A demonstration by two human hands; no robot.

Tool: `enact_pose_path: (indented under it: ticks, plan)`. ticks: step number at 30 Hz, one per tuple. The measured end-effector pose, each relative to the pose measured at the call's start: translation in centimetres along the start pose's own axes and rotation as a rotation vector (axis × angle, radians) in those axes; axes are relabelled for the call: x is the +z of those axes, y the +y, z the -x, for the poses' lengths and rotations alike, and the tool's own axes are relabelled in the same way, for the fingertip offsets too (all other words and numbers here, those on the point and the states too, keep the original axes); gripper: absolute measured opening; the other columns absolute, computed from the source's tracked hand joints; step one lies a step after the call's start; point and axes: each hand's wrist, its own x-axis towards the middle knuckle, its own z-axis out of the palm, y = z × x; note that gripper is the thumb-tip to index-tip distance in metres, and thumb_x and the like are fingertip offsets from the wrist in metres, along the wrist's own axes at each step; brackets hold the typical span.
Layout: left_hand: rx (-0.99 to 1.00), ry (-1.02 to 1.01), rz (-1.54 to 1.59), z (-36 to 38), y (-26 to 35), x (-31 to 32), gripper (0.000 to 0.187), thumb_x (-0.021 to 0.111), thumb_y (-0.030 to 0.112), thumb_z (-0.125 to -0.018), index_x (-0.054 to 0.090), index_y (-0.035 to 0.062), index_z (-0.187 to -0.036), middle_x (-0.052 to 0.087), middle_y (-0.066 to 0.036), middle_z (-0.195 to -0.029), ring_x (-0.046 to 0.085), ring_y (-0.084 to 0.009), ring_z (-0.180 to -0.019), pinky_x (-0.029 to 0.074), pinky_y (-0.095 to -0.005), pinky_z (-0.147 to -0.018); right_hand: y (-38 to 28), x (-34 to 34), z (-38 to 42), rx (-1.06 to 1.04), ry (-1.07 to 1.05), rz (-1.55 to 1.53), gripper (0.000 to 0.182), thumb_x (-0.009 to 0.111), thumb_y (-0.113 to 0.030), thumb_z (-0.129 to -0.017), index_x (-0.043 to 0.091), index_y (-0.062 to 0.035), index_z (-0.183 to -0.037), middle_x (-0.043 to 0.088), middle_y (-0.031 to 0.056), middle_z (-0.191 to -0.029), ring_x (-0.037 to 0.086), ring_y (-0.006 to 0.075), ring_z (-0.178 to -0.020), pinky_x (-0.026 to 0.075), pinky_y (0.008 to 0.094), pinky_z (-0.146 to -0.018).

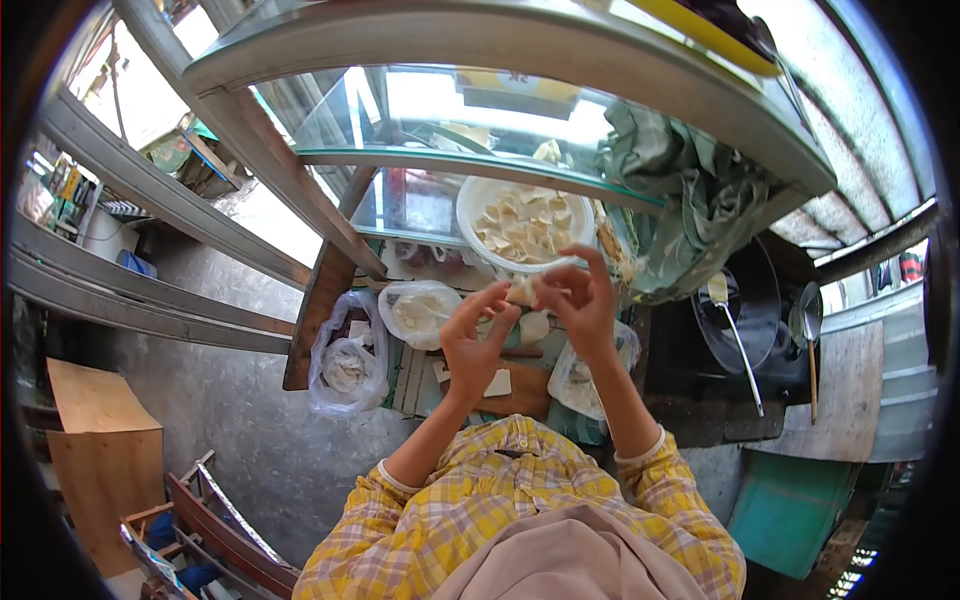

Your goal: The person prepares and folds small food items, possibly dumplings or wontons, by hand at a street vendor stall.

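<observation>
A small pale folded dumpling (521, 292) is held up between my two hands over the worktop. My left hand (478, 338) pinches it from the left with thumb and fingertips. From the right, the fingertips of my right hand (580, 305) close on it, other fingers raised. Just beyond stands a round white basin (466, 222) with many similar dumplings inside. Below my fingers a pale piece of dough (534, 327) shows partly. Square wrappers (498, 383) lie on a wooden board (528, 392). Left of my left hand sits a bag-lined tub (420, 312) of pale filling.
A plastic bag (348, 365) with white contents stands at the left, another clear bag (578, 388) beside my right forearm. A glass shelf edge (480, 160) crosses above the basin. To the right are a dark wok (745, 310), a spatula (738, 345) and a ladle (812, 350).
</observation>
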Motion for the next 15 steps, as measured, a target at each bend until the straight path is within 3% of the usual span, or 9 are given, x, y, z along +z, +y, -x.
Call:
enact_pose_path:
  ticks: [5, 7, 10, 13, 15]
  plan:
    - [-0.034, 0.089, -0.131, -1.9, -0.9, -2.7, 0.021, 0.065, 0.007, -0.082, 0.063, 0.0027, -0.102, 0.061, -0.004, -0.094, 0.055, -0.0080, -0.079, 0.041, -0.0213, -0.065, 5.9, -2.6, -10.3, -0.150, 0.040, 0.379, 0.032, 0.064, 0.002, -0.080, 0.049, -0.0039, -0.108, 0.062, 0.0087, -0.083, 0.061, 0.0136, -0.069, 0.051, 0.0242, -0.059]
    - [-0.047, 0.104, -0.136, -1.5, -1.0, -3.8, 0.017, 0.063, 0.009, -0.083, 0.064, 0.0031, -0.100, 0.060, -0.003, -0.091, 0.054, -0.0078, -0.079, 0.041, -0.0214, -0.065, 5.7, -1.9, -13.3, -0.255, 0.064, 0.307, 0.028, 0.066, 0.001, -0.077, 0.053, -0.0032, -0.101, 0.062, 0.0096, -0.083, 0.061, 0.0173, -0.066, 0.049, 0.0258, -0.059]
    - [-0.084, 0.129, -0.147, -0.3, -1.8, -5.5, 0.014, 0.062, 0.011, -0.085, 0.064, 0.0033, -0.096, 0.059, -0.002, -0.090, 0.054, -0.0077, -0.078, 0.041, -0.0212, -0.064, 7.7, -3.4, -17.6, -0.757, 0.013, 0.905, 0.027, 0.067, 0.000, -0.073, 0.056, -0.0029, -0.097, 0.062, 0.0109, -0.082, 0.061, 0.0225, -0.065, 0.048, 0.0298, -0.060]
    - [-0.151, 0.166, -0.151, 1.1, -2.6, -7.1, 0.013, 0.061, 0.012, -0.086, 0.064, 0.0030, -0.094, 0.059, -0.002, -0.088, 0.054, -0.0077, -0.077, 0.040, -0.0210, -0.063, 9.5, -3.0, -18.5, -0.493, 0.012, 0.905, 0.028, 0.064, -0.007, -0.071, 0.055, -0.0073, -0.098, 0.061, 0.0144, -0.080, 0.061, 0.0255, -0.066, 0.047, 0.0345, -0.059]
    - [-0.184, 0.189, -0.152, 1.9, -3.0, -8.0, 0.013, 0.061, 0.013, -0.087, 0.064, 0.0026, -0.093, 0.060, -0.002, -0.088, 0.054, -0.0077, -0.076, 0.040, -0.0210, -0.062, 10.5, -2.8, -18.7, -0.510, -0.019, 0.934, 0.027, 0.063, -0.008, -0.072, 0.054, -0.0071, -0.098, 0.060, 0.0153, -0.082, 0.060, 0.0292, -0.070, 0.046, 0.0367, -0.063]
